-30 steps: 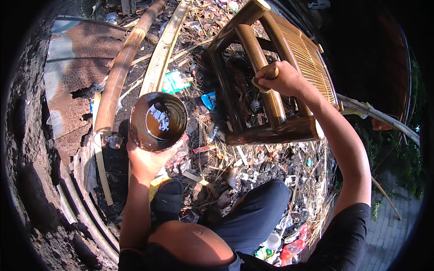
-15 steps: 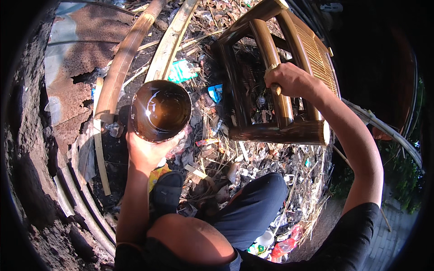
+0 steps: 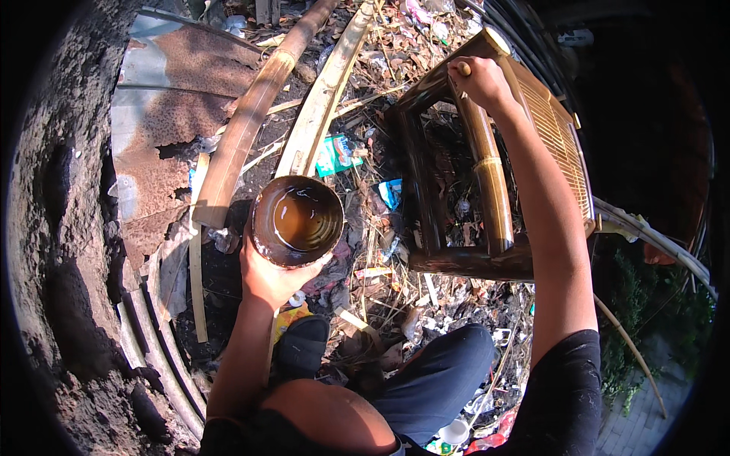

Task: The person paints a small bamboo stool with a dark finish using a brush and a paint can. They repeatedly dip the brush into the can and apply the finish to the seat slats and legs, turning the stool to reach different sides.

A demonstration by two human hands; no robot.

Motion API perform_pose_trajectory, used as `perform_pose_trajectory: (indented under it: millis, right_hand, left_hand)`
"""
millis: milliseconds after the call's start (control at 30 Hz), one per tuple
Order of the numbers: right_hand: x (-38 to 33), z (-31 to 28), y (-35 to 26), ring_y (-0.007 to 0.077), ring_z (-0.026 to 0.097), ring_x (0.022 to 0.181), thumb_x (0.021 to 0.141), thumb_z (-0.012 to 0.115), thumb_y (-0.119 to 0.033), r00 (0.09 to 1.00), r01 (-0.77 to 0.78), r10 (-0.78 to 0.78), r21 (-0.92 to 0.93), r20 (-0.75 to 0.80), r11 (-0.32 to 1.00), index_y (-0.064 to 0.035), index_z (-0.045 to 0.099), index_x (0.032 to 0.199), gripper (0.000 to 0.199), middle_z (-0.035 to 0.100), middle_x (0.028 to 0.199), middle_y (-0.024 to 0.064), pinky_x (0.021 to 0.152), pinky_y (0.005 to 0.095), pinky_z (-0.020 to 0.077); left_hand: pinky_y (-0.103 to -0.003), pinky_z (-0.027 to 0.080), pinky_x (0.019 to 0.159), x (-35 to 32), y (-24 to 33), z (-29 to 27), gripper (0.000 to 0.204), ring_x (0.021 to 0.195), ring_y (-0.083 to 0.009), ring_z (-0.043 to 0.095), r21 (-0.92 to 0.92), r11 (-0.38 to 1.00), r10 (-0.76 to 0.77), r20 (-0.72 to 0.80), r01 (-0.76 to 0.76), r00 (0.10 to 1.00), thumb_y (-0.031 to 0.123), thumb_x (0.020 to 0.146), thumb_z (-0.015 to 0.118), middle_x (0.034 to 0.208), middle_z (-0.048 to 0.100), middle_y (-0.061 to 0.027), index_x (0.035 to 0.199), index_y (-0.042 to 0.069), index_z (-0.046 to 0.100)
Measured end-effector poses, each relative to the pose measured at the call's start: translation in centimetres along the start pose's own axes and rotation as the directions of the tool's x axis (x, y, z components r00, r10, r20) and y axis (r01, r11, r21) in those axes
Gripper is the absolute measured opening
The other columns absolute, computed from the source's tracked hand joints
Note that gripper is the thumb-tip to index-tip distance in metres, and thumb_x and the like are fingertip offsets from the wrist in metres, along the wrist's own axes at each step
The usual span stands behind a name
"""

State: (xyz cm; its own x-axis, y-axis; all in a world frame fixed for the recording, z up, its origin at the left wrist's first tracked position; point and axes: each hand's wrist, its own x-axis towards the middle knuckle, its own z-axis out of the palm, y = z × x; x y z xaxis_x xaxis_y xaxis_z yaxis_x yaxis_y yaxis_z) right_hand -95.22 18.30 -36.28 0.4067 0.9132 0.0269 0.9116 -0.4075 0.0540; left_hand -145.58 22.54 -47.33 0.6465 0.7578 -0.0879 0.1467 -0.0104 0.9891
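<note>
My left hand [image 3: 272, 277] holds up a round brown bowl [image 3: 262, 228] from below, with glossy brown liquid [image 3: 300, 220] inside it. My right hand [image 3: 487, 82] is closed round what looks like a brush [image 3: 464, 69]; only the wooden handle's butt shows, and its working end is hidden. That hand is at the upper end of a bamboo rail [image 3: 483, 144], part of a shiny bamboo seat frame [image 3: 427, 175] tipped on its side. Its slatted surface [image 3: 559, 137] faces right. Whether the brush touches the rail cannot be seen.
Bamboo lengths [image 3: 251, 114] and a split piece [image 3: 327, 91] lie beyond the bowl. Rusty metal sheeting [image 3: 175, 99] and a rough wall [image 3: 68, 228] stand at left. Litter, including a green packet [image 3: 337, 154], covers the ground. My bent knee [image 3: 441, 372] is below the frame.
My right hand has moved up along the rail, away from me, with the brush. The whole view has shifted a little; my left hand still holds the bowl.
</note>
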Motion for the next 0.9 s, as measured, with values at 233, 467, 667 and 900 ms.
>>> perform_pose_trajectory:
  millis: [233,467,667,900]
  right_hand:
    - [1.8,-0.5,-0.5,0.0355,0.075,0.097,0.099,0.07,-0.034,0.699,-0.111,0.055,-0.031,-0.712,0.993,-0.0129,0.08,0.109,0.025,0.077,0.112,0.0126,0.083,0.0427,0.06]
    - [1.3,12.5,-4.2,0.0364,0.069,0.108,0.094,0.06,-0.012,0.976,-0.176,0.143,-0.212,-0.163,0.961,-0.0095,0.072,0.11,0.02,0.07,0.115,0.0163,0.087,0.0475,0.0601]
    - [-2.1,21.9,-5.5,0.0343,0.068,0.116,0.094,0.058,-0.011,0.993,-0.118,0.118,-0.057,-0.001,0.991,-0.0074,0.072,0.108,0.02,0.068,0.119,0.0157,0.09,0.0448,0.0612]
    - [-6.9,22.0,-2.2,0.0338,0.071,0.112,0.09,0.065,-0.013,0.983,-0.155,0.171,0.213,-0.063,0.965,-0.0121,0.077,0.103,0.018,0.074,0.122,0.013,0.092,0.0456,0.0591]
  left_hand:
    - [-0.041,0.057,0.102,0.0,0.3,-0.9,0.096,0.118,-0.0256,0.068,-0.102,0.993,-0.052,0.043,0.057,0.998,0.012,0.065,0.1,0.132,0.066,-0.0174,0.144,-0.005,0.048]
    - [-0.04,0.059,0.1,0.5,-0.7,-0.6,0.086,0.115,-0.0236,0.07,-0.141,0.982,-0.116,0.093,0.129,0.989,0.004,0.069,0.096,0.129,0.067,-0.0171,0.141,-0.007,0.049]
    - [-0.039,0.058,0.1,0.3,0.4,-1.3,0.085,0.114,-0.0224,0.069,-0.183,0.977,-0.103,0.038,0.108,0.994,0.0,0.071,0.095,0.131,0.064,-0.0165,0.141,-0.007,0.048]
    - [-0.035,0.056,0.096,0.9,1.2,-0.5,0.08,0.11,-0.0204,0.068,-0.209,0.977,0.064,0.108,-0.041,0.992,0.001,0.069,0.092,0.125,0.067,-0.0116,0.139,-0.005,0.054]
